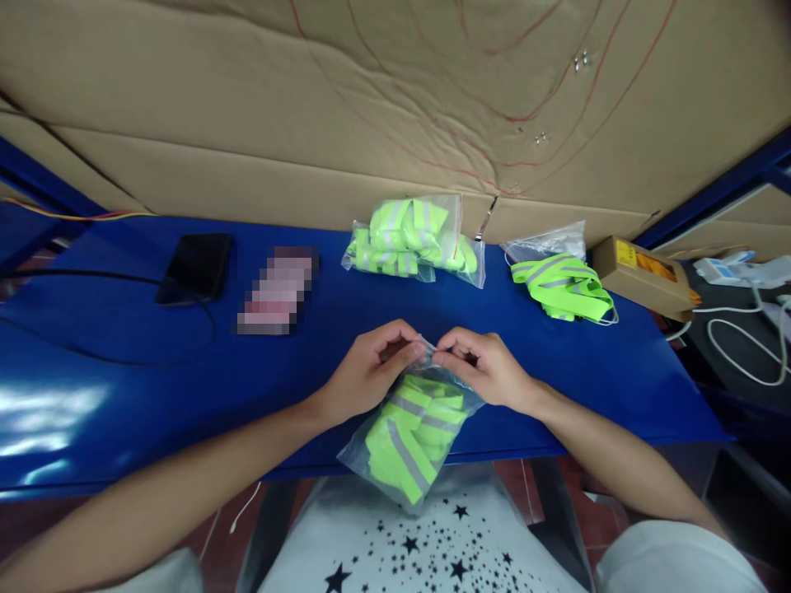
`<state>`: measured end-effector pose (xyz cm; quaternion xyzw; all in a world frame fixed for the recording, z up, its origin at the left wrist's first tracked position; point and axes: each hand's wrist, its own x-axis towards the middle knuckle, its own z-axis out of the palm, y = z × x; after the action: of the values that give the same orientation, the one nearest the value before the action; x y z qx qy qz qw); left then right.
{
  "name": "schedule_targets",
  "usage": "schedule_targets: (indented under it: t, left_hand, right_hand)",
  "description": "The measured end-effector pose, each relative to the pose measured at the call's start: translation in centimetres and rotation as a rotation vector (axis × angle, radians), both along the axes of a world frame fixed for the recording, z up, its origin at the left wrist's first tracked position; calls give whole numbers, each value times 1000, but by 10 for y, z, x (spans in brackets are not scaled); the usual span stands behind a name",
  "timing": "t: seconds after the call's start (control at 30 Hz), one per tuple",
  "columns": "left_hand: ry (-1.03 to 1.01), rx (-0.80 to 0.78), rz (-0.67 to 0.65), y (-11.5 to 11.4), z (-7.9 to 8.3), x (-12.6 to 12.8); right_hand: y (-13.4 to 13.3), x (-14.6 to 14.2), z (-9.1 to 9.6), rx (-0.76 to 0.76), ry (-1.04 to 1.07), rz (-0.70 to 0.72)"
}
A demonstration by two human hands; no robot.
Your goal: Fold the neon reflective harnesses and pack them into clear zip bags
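A clear plastic bag [355,451] hangs tilted over the table's front edge, with folded neon-yellow reflective straps [411,436] inside it. My left hand [374,366] pinches the bag's top edge between thumb and fingers. Close beside it, my right hand [485,366] pinches the same edge. The two hands are a small gap apart, and the bag's top edge is partly hidden by the fingers. Toward the back of the table lie several filled bags of the same straps [411,235], piled together. Loose straps [559,284] rest on another clear bag [547,241] at the right.
On the blue table [278,371] are a dark flat device [196,265] and a blurred-out object [278,292] at left. A black cable [92,274] crosses the left side. A cardboard box [646,276] and white cables [741,350] stand at right. A cardboard wall [247,107] bounds the back.
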<state>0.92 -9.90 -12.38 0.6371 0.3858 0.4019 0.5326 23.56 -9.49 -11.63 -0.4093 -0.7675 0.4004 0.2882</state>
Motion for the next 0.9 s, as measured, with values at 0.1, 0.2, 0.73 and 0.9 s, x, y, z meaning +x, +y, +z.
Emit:
schedule_targets:
  t: [0.1,0.2,0.73,0.9]
  left_hand:
    - [30,32,11,-3,2,1]
    - [63,47,-23,-4,4,2]
    - [168,200,-45,-1,6,-3]
    - [342,546,34,-18,31,-19]
  right_hand:
    - [-4,-1,3,54,6,17]
    - [-6,-2,4,108,16,3]
    - [-6,0,5,159,60,86]
    - [-8,-3,3,-28,161,-3]
